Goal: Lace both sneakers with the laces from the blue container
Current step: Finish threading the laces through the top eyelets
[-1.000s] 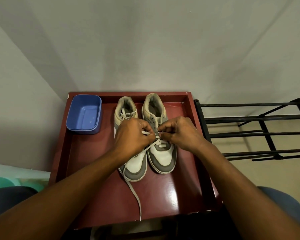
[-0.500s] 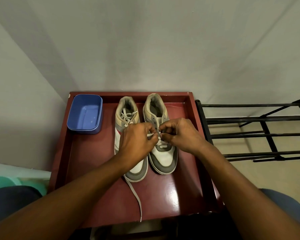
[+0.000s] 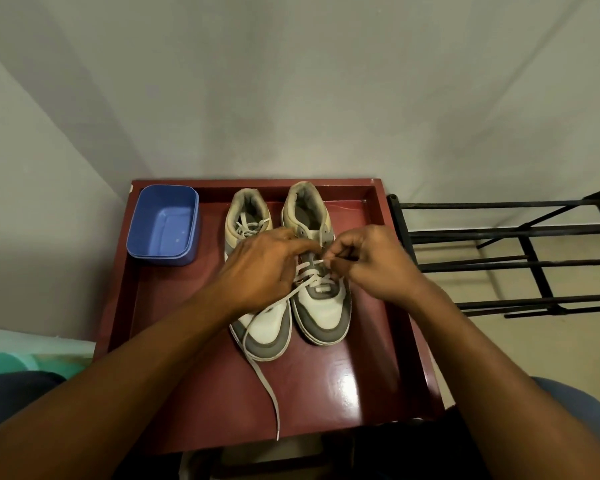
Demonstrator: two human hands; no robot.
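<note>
Head view shows two sneakers side by side on a red tray (image 3: 326, 393), toes near, with the blue container (image 3: 163, 225) at the tray's far left corner and a black rack (image 3: 520, 261) to the right. Right hand (image 3: 371, 261) pinches a white lace (image 3: 269, 386) tip at the eyelets of the right sneaker (image 3: 323, 317); left hand (image 3: 260, 268) reaches its curled fingers to the same eyelets, though whether it grips anything cannot be told. The lace's loose end trails over the toe of the left sneaker (image 3: 267, 334) to the tray's near edge.
</note>
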